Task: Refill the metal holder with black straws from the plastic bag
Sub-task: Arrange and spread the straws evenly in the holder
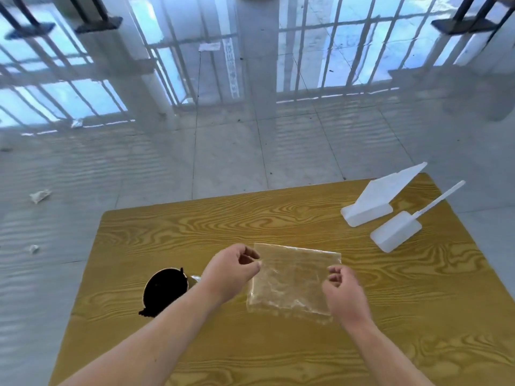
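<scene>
A clear plastic bag [292,280] is held flat just above the wooden table [278,218]; it looks see-through with no straws showing inside. My left hand [231,271] pinches the bag's left edge. My right hand [344,293] pinches its right edge. To the left stands the metal holder [165,291], seen from above as a round rim packed with black straws; my left forearm covers part of its right side.
Two white plastic scoop-like pieces [370,204] [395,234] lie at the table's far right corner. Beyond the table is a glossy tiled floor with crumpled paper scraps [40,195] on the left. Dark furniture legs [459,23] stand far back.
</scene>
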{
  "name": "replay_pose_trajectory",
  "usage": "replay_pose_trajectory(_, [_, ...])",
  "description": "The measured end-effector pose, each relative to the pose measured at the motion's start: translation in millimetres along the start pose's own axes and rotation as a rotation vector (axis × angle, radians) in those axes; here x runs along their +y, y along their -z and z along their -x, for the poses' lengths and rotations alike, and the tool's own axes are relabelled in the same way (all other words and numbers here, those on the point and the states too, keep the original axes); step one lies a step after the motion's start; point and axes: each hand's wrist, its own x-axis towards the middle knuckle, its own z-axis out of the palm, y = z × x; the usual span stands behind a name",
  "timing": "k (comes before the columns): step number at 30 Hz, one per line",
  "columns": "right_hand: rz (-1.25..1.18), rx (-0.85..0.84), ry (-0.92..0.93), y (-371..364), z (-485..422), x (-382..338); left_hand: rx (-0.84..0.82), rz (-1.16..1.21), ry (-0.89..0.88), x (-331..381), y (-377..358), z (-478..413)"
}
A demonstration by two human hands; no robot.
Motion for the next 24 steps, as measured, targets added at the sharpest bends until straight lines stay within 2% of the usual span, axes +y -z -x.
replay_pose_trajectory(4, [0.071, -0.242, 0.217, -48, 24, -57, 0.134, -0.072, -0.104, 2, 54, 33])
replay_pose_trajectory(8, [0.138, -0.426, 0.392, -100, 57, -105, 0.292, -0.200, -0.098, -21, 106, 57])
replay_pose_trajectory(10, [0.215, -0.487, 0.452, -121, 72, -122, 0.302, -0.251, -0.054, -39, 125, 66])
replay_pose_trajectory(12, [0.287, -0.531, 0.479, -136, 84, -136, 0.216, -0.257, 0.009, -59, 141, 73])
replay_pose_trajectory(18, [0.490, -0.571, 0.483, -165, 114, -166, -0.046, -0.390, 0.017, -100, 169, 85])
replay_pose_trajectory(24, [0.530, -0.364, 0.483, -190, 126, -187, -0.023, -0.461, -0.120, -115, 177, 74])
